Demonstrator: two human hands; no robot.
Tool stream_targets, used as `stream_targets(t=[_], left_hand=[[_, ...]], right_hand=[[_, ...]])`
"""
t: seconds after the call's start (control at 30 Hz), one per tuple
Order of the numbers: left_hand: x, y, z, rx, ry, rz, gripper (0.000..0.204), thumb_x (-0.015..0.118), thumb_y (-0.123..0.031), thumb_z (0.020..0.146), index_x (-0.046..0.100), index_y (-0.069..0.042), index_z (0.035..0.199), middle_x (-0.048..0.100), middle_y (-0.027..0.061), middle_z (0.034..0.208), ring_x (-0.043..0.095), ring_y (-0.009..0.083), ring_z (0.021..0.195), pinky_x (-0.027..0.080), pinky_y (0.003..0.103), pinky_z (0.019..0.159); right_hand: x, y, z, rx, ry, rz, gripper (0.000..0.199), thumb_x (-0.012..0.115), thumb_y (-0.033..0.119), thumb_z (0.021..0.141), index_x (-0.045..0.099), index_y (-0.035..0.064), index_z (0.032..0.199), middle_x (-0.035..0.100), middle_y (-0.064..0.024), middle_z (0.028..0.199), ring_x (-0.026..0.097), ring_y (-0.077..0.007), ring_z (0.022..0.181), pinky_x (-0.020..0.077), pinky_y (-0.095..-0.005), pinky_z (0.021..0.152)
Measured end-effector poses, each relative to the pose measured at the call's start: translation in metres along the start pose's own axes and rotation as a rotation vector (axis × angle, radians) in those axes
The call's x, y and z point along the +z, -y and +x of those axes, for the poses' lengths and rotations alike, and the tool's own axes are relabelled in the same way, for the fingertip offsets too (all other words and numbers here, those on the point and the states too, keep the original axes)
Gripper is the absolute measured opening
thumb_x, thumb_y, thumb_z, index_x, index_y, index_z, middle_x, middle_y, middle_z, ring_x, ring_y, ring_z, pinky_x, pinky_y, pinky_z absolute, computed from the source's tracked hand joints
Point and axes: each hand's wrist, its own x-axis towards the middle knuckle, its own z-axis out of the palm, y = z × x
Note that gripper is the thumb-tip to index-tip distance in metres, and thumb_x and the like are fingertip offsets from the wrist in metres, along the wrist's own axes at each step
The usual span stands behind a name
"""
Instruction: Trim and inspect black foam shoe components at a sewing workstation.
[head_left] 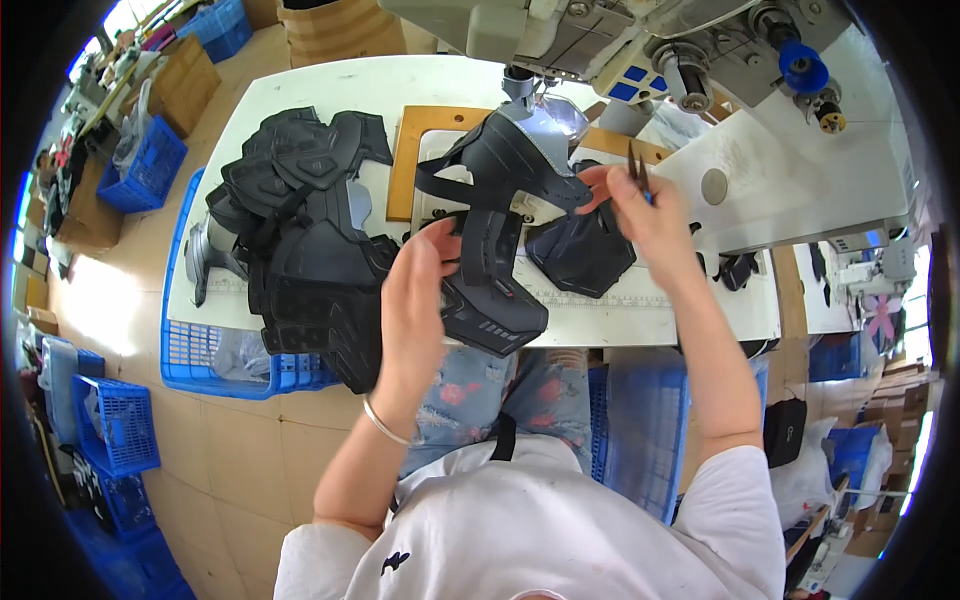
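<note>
A black moulded panel [516, 158] with a strap loop sits beneath the sewing machine's needle area [518, 88]. Dark pointed snips [639, 172] stick up from my right hand [642, 218], which is closed on them; its fingertips are at the panel's right corner. My left hand [412, 290] is slightly blurred, fingers apart and bent, at the left edge of a black strapped pad [495, 312] near the table's front edge. Whether those fingertips touch the pad is hard to see. Another black pad [582, 248] lies under my right hand's fingers.
Black moulded pads [318, 250] are heaped at the left of the white table [290, 90]. A wooden frame [405, 165] surrounds the sewing spot. The machine's body [780, 170] fills the right side. A blue basket [185, 345] stands beneath the table's left end.
</note>
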Motion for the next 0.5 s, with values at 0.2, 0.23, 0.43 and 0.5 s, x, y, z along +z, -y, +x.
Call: stream_targets(t=[0.2,0.23,0.43,0.5], left_hand=[[0.0,-0.028,0.072,-0.638,0.374,-1.221,0.051,0.047,-0.048,0.101,0.055,-0.003,0.124,0.064,0.0118,0.106,0.062,0.0237,0.099,0.05,0.037,0.092],[0.006,-0.021,0.078,-0.671,0.304,-1.223,0.048,0.049,-0.047,0.1,0.056,-0.004,0.121,0.064,0.0098,0.103,0.062,0.023,0.097,0.05,0.038,0.091],[-0.001,-0.016,0.071,-0.71,0.142,-1.224,0.019,0.066,-0.028,0.095,0.063,-0.01,0.103,0.065,0.0002,0.09,0.062,0.0127,0.084,0.052,0.031,0.075],[-0.005,-0.034,0.06,-0.677,0.069,-1.123,0.018,0.065,-0.026,0.095,0.064,-0.01,0.102,0.066,0.0002,0.089,0.062,0.0121,0.081,0.052,0.029,0.069]], right_hand=[[0.043,0.023,0.001,-0.068,0.005,0.18,0.034,0.063,0.031,0.094,0.067,-0.0031,0.096,0.067,-0.0041,0.079,0.063,-0.0091,0.082,0.0464,-0.0255,0.079],[0.045,0.016,0.004,-0.104,-0.006,0.198,0.031,0.064,0.027,0.094,0.065,-0.0031,0.092,0.066,-0.0039,0.078,0.064,-0.0098,0.079,0.0468,-0.0251,0.075],[0.054,0.0,-0.011,-0.085,0.072,0.175,0.026,0.067,0.02,0.09,0.054,0.0031,0.074,0.059,-0.0011,0.067,0.059,-0.0077,0.066,0.041,-0.0246,0.062],[0.052,0.0,-0.016,-0.082,0.125,0.104,0.027,0.067,0.019,0.09,0.053,0.003,0.073,0.059,-0.0005,0.066,0.053,-0.0062,0.064,0.0383,-0.0244,0.06]])
